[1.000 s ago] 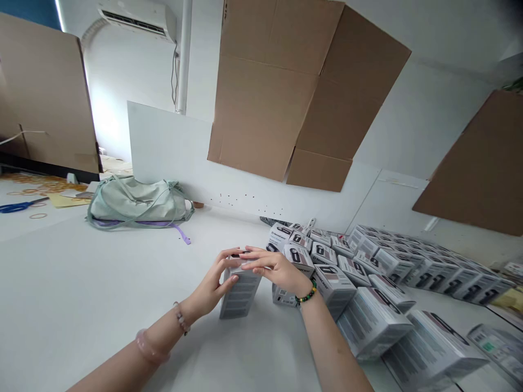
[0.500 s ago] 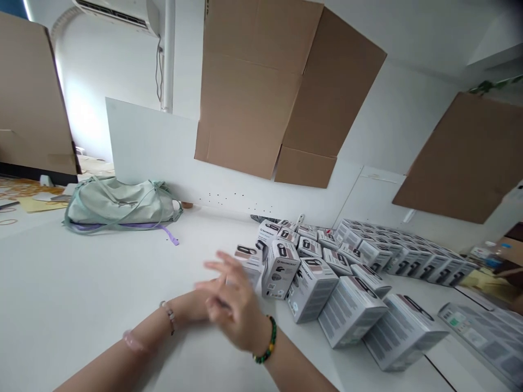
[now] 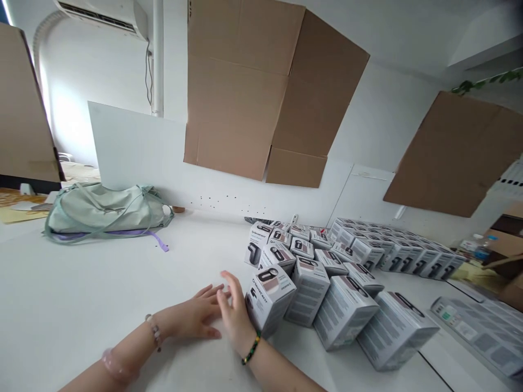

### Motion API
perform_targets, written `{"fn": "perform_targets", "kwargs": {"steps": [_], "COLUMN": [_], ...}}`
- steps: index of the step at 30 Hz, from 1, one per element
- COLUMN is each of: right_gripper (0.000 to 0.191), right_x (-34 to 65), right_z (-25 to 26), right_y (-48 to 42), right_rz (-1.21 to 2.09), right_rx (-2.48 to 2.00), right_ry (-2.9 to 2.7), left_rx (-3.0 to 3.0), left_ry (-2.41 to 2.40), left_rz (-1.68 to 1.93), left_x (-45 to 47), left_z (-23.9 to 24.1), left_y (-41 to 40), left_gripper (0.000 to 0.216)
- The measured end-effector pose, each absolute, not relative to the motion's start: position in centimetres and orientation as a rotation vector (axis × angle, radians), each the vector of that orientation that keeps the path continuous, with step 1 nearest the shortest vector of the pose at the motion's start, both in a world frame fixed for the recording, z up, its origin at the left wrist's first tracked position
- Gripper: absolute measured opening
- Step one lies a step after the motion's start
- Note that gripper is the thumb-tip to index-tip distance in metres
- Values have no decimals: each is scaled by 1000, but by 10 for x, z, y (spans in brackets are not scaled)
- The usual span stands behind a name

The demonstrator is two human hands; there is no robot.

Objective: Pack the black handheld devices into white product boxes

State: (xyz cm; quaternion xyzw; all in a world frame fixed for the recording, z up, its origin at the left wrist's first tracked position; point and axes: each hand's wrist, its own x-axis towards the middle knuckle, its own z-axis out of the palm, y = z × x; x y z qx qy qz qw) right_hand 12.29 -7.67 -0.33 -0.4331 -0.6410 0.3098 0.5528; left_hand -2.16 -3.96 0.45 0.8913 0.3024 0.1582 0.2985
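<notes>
Pink bangle [image 3: 116, 366] and a beaded bracelet [image 3: 154, 331] circle the left forearm at the bottom left of the frame, and a green and black beaded bracelet [image 3: 252, 348] sits on the right wrist. The left hand [image 3: 192, 318] lies palm down on the white desk [image 3: 102, 294], its fingers spread apart and pointing right, holding nothing. The right hand [image 3: 236, 316] stands on its edge beside the left, fingers slightly apart and clamped on nothing. Just right of it, a SilverCrest box [image 3: 269, 298] rests tilted on the desk; the right hand is very near it, but whether they touch I cannot tell. More boxes of the same kind [image 3: 310, 291] lie behind and beside it, running in rows toward the right edge. Farther back at the left sits a pale green bag [image 3: 104, 215] with a purple strap [image 3: 157, 239]. Above, on the white wall at top centre, hangs a flattened cardboard carton [image 3: 237, 92], with an air conditioner [image 3: 100, 16] at the upper left.
</notes>
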Motion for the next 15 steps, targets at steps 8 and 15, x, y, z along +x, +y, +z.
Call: {"fn": "perform_targets", "kwargs": {"steps": [8, 15], "right_gripper": [44, 29], "right_x": [146, 171], "right_z": [-36, -26], "right_y": [-65, -83], "right_rz": [750, 865], "right_rx": [-1271, -1267], "right_ry": [-914, -949], "left_rx": [2676, 2611], "left_ry": [748, 1096], "left_rz": [438, 556], "left_x": [-34, -29], "left_z": [6, 12], "left_y": [-15, -32], "left_gripper": [37, 28]}}
